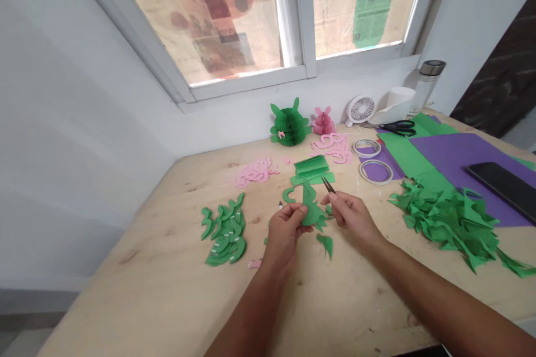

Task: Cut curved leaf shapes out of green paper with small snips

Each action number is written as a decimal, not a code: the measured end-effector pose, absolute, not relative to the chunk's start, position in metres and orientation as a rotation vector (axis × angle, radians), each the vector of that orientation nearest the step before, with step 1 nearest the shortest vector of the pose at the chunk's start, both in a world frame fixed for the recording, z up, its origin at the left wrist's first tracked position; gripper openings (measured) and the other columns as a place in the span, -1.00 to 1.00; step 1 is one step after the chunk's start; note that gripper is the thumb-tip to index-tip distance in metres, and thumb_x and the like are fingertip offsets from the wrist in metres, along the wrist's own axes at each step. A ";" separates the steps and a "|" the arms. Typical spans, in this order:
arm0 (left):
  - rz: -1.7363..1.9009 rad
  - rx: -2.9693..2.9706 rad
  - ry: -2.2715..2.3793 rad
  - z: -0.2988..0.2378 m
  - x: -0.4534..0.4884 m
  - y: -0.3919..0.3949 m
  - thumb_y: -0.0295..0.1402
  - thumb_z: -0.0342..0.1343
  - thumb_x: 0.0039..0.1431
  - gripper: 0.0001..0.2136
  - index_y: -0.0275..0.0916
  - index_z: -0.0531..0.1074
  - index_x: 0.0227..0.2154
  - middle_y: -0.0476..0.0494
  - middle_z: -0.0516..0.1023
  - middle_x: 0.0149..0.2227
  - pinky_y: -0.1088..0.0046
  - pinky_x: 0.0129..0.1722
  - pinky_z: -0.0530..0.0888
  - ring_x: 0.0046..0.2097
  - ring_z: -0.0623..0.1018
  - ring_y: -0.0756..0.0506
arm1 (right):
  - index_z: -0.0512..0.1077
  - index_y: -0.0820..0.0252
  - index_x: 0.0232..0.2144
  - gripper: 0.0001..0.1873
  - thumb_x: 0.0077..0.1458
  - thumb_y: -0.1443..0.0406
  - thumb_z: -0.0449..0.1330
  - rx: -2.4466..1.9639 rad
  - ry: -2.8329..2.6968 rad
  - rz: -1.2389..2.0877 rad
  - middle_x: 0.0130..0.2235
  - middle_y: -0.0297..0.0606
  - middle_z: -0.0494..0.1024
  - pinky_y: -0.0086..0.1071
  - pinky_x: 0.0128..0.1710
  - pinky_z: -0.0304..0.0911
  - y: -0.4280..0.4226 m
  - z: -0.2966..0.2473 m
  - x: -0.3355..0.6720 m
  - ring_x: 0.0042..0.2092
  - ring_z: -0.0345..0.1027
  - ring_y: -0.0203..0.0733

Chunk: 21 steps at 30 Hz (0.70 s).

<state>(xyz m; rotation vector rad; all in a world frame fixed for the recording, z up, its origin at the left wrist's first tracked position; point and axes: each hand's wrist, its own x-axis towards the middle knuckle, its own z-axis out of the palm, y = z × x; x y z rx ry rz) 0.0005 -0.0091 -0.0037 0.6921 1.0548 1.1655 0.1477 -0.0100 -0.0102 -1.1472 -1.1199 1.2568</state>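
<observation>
Green cutout (pixel 310 213) in left hand (pixel 286 230)

On the table (pixel 159 290), the left hand (pixel 287 228) grips a cutout (pixel 311 213) near the middle, and the right hand (pixel 352 215) holds tweezers (pixel 329 186) just to the right. Left of both hands lies a cluster of overlapping pieces (pixel 228 234), with a pile of trimmings (pixel 256 172) behind it. Folded paper (pixel 312 166) lies behind the hands. Near the wall, a paper figure (pixel 290 127) stands left of a second figure (pixel 323 124); to their right come a fan (pixel 360 109), then a bottle (pixel 424 89). Scissors (pixel 404 127) and a phone (pixel 505 189) rest on sheets (pixel 452 150) at the right, and a heap of scraps (pixel 452 223) lies left of the phone, nearer the front.
</observation>
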 end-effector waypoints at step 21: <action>1.029 0.822 1.081 -0.001 0.001 -0.012 -0.35 0.28 -0.26 -0.76 -0.30 0.37 -0.50 0.02 0.43 -0.63 0.53 -0.59 0.34 -0.62 0.43 0.02 | 0.30 0.21 -0.55 -0.70 -0.15 0.11 0.25 -1.166 -0.984 1.254 -0.65 -0.53 0.07 -0.46 -0.66 -0.30 -0.007 -0.009 0.149 -0.63 -0.22 -0.45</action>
